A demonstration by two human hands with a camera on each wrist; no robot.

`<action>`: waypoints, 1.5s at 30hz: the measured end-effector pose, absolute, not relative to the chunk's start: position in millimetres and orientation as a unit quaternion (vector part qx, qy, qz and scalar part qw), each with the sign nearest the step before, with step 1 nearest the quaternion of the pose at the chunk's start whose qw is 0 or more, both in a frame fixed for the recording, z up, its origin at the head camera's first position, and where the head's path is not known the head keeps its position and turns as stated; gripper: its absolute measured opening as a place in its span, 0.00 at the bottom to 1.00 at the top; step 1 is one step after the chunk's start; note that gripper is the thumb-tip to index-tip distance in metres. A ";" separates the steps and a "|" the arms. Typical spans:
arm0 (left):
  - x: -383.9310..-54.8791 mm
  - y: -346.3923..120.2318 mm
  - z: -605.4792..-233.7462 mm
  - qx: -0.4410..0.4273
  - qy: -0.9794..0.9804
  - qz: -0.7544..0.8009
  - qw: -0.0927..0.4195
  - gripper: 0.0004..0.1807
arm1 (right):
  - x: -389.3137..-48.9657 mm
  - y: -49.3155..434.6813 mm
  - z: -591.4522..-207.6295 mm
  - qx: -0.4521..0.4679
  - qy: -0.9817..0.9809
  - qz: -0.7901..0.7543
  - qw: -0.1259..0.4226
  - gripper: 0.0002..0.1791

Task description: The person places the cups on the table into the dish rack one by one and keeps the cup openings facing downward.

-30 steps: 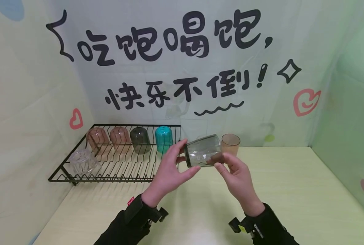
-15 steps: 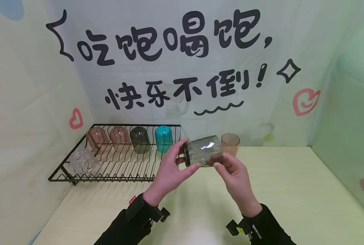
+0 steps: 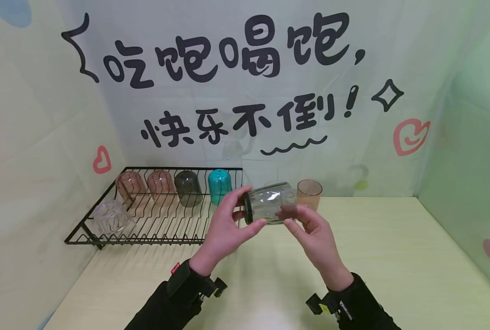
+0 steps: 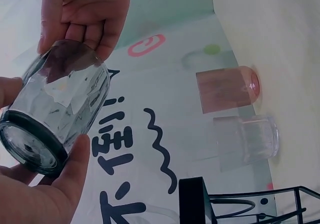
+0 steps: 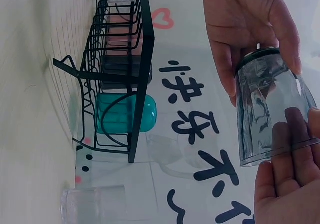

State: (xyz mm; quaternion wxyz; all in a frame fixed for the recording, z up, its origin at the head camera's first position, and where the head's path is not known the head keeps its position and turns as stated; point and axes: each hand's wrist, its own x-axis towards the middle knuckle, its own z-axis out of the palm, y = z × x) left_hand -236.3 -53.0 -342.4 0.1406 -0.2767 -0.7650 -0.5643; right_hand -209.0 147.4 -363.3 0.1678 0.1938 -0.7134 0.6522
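A grey, see-through drinking glass [image 3: 267, 204] lies on its side in the air between both hands, over the table. My left hand [image 3: 228, 227] grips its thick base end, thumb on the near side and fingers on the far side. At the mouth end, my right hand [image 3: 319, 233] pinches the rim, with the thumb outside. In the right wrist view, its fingers show through the wall of the grey glass [image 5: 262, 104], inside the mouth. The left wrist view shows the dark ring of the base on the grey glass [image 4: 37, 139] toward the left palm.
A black wire rack [image 3: 166, 240] stands at the left. It bears upside-down glasses: two pinkish, one dark grey [image 3: 188, 189], one teal [image 3: 220, 187], and a clear one [image 3: 112, 217]. Behind the right hand stand a peach glass [image 3: 309, 192] and a clear glass [image 4: 247, 141].
Both hands and the grey glass shift very slightly left in the head view. The grip on both ends stays much the same, and the racked glasses stay put.
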 end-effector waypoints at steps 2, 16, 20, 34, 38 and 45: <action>-236.1 -53.6 -342.0 -0.275 -0.767 -0.562 0.143 0.38 | -209.7 148.7 -363.1 0.195 -0.717 0.648 0.168 0.16; -238.6 -64.1 -341.2 -0.265 -0.771 -0.558 0.152 0.39 | -210.3 162.6 -363.7 0.202 -0.725 0.636 0.171 0.20; -239.0 -68.8 -340.9 -0.259 -0.776 -0.553 0.156 0.39 | -210.7 164.1 -362.8 0.203 -0.723 0.637 0.174 0.20; -239.4 -84.4 -339.2 -0.243 -0.789 -0.534 0.184 0.38 | -215.8 174.6 -364.3 0.217 -0.738 0.613 0.179 0.21; -240.9 -89.4 -339.4 -0.240 -0.798 -0.519 0.191 0.38 | -216.9 177.5 -364.5 0.218 -0.746 0.602 0.183 0.20; -242.0 -96.1 -337.9 -0.233 -0.808 -0.503 0.201 0.39 | -212.5 179.8 -358.3 0.192 -0.765 0.589 0.175 0.21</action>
